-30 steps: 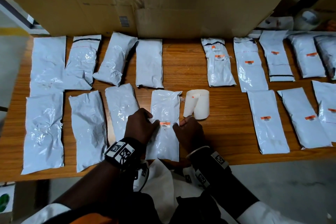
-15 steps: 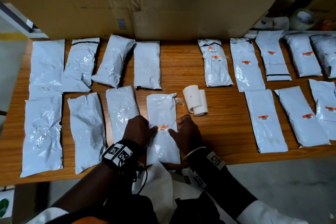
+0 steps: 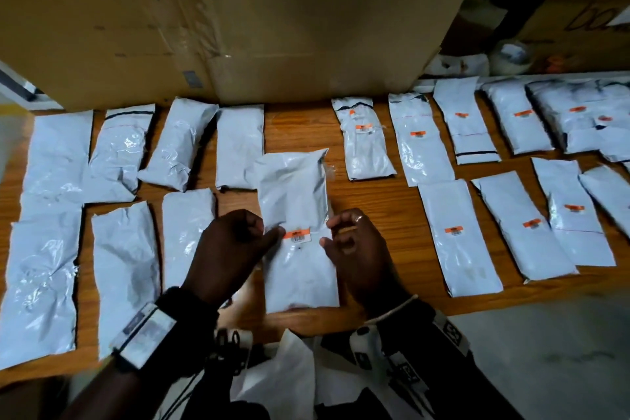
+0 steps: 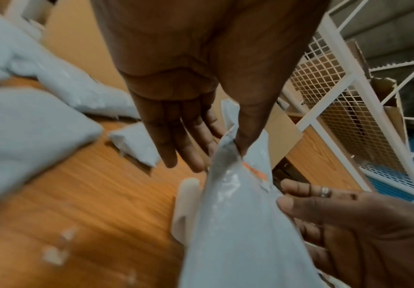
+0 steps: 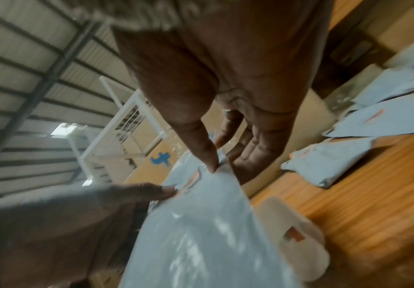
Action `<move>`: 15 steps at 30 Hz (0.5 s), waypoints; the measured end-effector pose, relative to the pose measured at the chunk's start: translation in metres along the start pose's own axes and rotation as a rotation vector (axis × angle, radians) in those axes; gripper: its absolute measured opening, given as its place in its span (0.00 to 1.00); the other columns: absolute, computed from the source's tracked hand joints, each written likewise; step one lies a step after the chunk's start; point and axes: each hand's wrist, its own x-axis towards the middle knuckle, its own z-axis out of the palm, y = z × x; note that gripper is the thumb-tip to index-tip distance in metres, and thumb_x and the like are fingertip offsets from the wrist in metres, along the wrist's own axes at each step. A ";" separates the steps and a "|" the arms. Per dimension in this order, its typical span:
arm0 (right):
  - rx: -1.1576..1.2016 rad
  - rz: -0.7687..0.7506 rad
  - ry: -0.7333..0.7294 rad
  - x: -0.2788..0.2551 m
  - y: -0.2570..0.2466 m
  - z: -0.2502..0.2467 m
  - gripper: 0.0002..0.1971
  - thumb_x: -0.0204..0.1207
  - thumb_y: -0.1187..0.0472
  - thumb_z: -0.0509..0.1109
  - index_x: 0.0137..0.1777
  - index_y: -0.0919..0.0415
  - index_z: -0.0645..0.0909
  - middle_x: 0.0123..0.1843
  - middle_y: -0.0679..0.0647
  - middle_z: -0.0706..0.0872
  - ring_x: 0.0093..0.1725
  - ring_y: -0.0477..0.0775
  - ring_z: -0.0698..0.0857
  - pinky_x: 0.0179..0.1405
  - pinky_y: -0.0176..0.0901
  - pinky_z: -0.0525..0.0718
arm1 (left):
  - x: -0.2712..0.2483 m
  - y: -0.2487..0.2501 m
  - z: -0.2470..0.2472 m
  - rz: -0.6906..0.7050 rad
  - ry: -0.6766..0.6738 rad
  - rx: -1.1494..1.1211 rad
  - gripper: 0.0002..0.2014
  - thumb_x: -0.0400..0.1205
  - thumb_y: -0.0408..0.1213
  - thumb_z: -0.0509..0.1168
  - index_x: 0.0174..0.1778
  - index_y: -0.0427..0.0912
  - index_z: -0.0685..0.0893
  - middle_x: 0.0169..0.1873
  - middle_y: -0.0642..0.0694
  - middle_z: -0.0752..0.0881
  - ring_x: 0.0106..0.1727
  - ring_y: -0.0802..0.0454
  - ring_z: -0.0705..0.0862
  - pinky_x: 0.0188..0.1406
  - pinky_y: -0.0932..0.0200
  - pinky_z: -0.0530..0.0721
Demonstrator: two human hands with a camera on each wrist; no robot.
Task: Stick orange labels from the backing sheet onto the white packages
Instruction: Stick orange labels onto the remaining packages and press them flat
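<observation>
Centrally, we see the package (image 3: 300, 232) lifted off the table (image 3: 375, 194), long axis running 12 to 6 o'clock. Our left hand (image 3: 228, 249) pinches its 9 o'clock edge, our right hand (image 3: 358, 249) the 3 o'clock edge, flanking the orange label (image 3: 297, 233).

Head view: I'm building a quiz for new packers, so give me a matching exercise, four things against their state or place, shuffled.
1. middle package
2. cardboard box
3. leftmost front package
4. front package right of middle

a. unlabelled, on the table
b. stands behind the rows
c. pinched by left hand and right hand
d. labelled, lying on the table

Pairs: 1-c, 2-b, 3-a, 4-d.
</observation>
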 end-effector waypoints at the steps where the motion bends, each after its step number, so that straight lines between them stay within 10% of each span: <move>1: 0.017 0.004 0.040 0.003 0.005 -0.013 0.16 0.73 0.68 0.80 0.50 0.47 0.82 0.48 0.43 0.90 0.41 0.48 0.89 0.46 0.42 0.89 | 0.005 0.002 0.016 -0.017 -0.024 -0.081 0.20 0.70 0.54 0.83 0.30 0.46 0.82 0.22 0.56 0.84 0.25 0.61 0.82 0.31 0.65 0.79; 5: 0.014 0.086 0.140 0.016 0.033 -0.067 0.13 0.76 0.69 0.78 0.53 0.51 0.86 0.52 0.44 0.92 0.46 0.48 0.91 0.53 0.48 0.90 | 0.020 0.013 0.082 -0.127 -0.139 -0.300 0.17 0.63 0.53 0.86 0.31 0.50 0.87 0.29 0.46 0.89 0.35 0.41 0.89 0.43 0.29 0.89; 12: -0.107 0.144 0.185 0.037 0.100 -0.111 0.11 0.78 0.68 0.77 0.59 0.60 0.86 0.56 0.48 0.90 0.49 0.38 0.88 0.60 0.42 0.88 | 0.031 0.026 0.163 -0.174 -0.222 -0.232 0.09 0.74 0.30 0.81 0.45 0.39 0.88 0.29 0.51 0.91 0.26 0.68 0.86 0.30 0.70 0.83; 15: -0.221 0.104 0.147 0.044 0.116 -0.111 0.10 0.79 0.68 0.76 0.58 0.59 0.86 0.59 0.54 0.89 0.53 0.47 0.88 0.59 0.34 0.85 | 0.036 0.016 0.178 -0.193 -0.233 -0.110 0.18 0.67 0.38 0.86 0.50 0.42 0.91 0.36 0.45 0.93 0.39 0.52 0.93 0.46 0.51 0.91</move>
